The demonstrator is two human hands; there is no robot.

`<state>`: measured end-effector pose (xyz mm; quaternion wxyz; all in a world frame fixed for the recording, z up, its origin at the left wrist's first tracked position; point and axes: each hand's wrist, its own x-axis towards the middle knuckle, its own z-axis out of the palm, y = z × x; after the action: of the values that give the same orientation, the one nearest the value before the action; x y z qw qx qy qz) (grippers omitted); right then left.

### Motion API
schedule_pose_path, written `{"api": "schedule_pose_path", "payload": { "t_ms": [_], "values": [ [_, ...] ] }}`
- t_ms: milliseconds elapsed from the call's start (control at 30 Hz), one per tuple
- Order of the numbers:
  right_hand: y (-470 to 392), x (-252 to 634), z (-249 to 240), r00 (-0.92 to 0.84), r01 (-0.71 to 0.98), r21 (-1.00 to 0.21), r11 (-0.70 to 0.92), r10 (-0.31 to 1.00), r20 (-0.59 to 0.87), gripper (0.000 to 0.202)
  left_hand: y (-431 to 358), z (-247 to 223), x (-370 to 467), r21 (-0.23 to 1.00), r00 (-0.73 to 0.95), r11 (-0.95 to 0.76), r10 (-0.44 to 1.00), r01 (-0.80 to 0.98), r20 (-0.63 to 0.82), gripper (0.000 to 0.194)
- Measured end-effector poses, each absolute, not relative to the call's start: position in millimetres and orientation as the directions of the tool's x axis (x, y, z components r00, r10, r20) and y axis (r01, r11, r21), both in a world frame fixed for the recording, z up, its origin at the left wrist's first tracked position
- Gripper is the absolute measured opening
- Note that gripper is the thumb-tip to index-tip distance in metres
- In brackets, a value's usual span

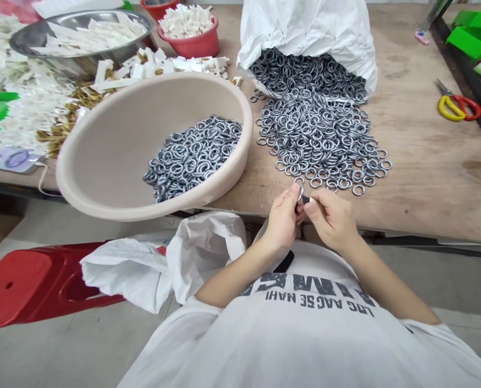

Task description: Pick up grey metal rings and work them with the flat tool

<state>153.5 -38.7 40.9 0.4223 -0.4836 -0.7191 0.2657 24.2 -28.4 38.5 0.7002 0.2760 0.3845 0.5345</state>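
Note:
My left hand [283, 215] pinches a grey ring [300, 194] at the table's front edge. Close on its right, my right hand [332, 216] has its fingers closed on a small dark tool [305, 199] that reaches toward the ring; its shape is mostly hidden. Beyond both hands lies a loose pile of grey rings [321, 137], spilling from the mouth of a white sack [308, 27]. To the left, a large beige basin [98, 145] holds many similar rings [195, 153] in its right part.
Red-and-yellow scissors [458, 108] lie on the wooden table [418, 178] at right, near green bins [474, 35]. White pieces fill a steel bowl [26, 40] and a red bowl [194, 44] at the back left. A white bag [131, 269] and red stool [18, 285] are below.

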Motion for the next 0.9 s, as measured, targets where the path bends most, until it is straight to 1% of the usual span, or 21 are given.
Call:
{"api": "schedule_pose_path", "payload": {
  "t_ms": [33,100,200,333,400,500,567,667,700,767,800,833,867,900],
  "values": [
    [-41,155,42,-0.198,0.542,-0.730,0.417,0.907,0.371,0.029,-29,39,25,0.793,0.121,0.275,0.961,-0.543,-0.250,0.050],
    [-44,156,42,-0.215,0.609,-0.657,0.444,0.890,0.403,0.030,-30,40,26,0.787,0.117,0.278,0.959,-0.551,-0.257,0.050],
    [-46,154,43,-0.222,0.625,-0.633,0.456,0.882,0.416,0.031,-31,41,26,0.782,0.125,0.282,0.958,-0.556,-0.256,0.050],
    [-45,155,45,-0.238,0.627,-0.634,0.453,0.886,0.398,0.037,-33,41,25,0.780,0.149,0.298,0.954,-0.550,-0.260,0.050],
    [-40,160,43,-0.215,0.640,-0.653,0.405,0.910,0.353,0.041,-36,40,23,0.790,0.189,0.296,0.955,-0.536,-0.230,0.051],
    [-23,170,38,-0.062,0.699,-0.682,0.217,0.968,0.244,0.045,-42,42,17,0.817,0.314,0.289,0.939,-0.499,-0.140,0.051],
    [-11,171,36,-0.002,0.767,-0.630,0.123,0.982,0.189,0.046,-43,43,10,0.817,0.340,0.284,0.933,-0.503,-0.115,0.049],
    [2,156,36,-0.141,0.865,-0.459,0.202,0.976,0.164,0.034,-36,43,-6,0.811,0.195,0.219,0.972,-0.542,-0.132,0.044],
    [5,149,36,-0.189,0.890,-0.393,0.231,0.972,0.143,0.033,-33,42,-13,0.818,0.139,0.192,0.981,-0.542,-0.138,0.041],
    [10,136,38,-0.218,0.933,-0.275,0.232,0.973,0.080,0.032,-28,39,-24,0.838,0.062,0.159,0.987,-0.522,-0.149,0.034],
    [13,132,39,-0.211,0.947,-0.236,0.218,0.976,0.055,0.029,-26,37,-30,0.846,0.036,0.150,0.988,-0.512,-0.153,0.031],
    [15,129,39,-0.199,0.954,-0.220,0.203,0.979,0.042,0.026,-24,35,-34,0.850,0.017,0.144,0.987,-0.506,-0.157,0.031],
    [17,129,39,-0.192,0.952,-0.233,0.198,0.980,0.048,0.023,-23,34,-38,0.850,0.000,0.140,0.987,-0.508,-0.162,0.032],
    [19,130,39,-0.191,0.939,-0.276,0.204,0.979,0.073,0.020,-22,33,-40,0.844,-0.011,0.142,0.985,-0.517,-0.172,0.034]
  ]
}}
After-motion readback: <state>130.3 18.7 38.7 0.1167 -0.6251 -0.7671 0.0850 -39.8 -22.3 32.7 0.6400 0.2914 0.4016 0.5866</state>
